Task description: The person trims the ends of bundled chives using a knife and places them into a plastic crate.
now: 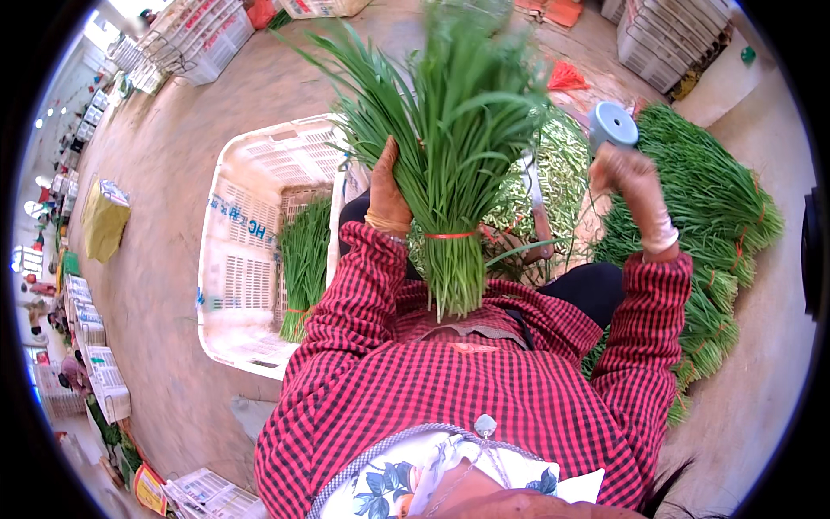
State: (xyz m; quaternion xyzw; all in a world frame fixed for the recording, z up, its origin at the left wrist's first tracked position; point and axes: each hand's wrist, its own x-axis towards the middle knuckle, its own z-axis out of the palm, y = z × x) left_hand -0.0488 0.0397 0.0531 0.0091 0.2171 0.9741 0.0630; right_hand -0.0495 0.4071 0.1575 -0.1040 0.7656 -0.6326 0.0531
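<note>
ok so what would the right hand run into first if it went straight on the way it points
Probably the pale blue round object just beyond the right hand in the picture, though depth is unclear and the hand is blurred.

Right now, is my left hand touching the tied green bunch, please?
Touching. The head view shows the left hand against the side of the green bunch, with no gap between them.

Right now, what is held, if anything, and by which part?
The left hand holds a green, long-leaved bundle by its left side, above its red band. Right hand: too blurred to tell.
</note>
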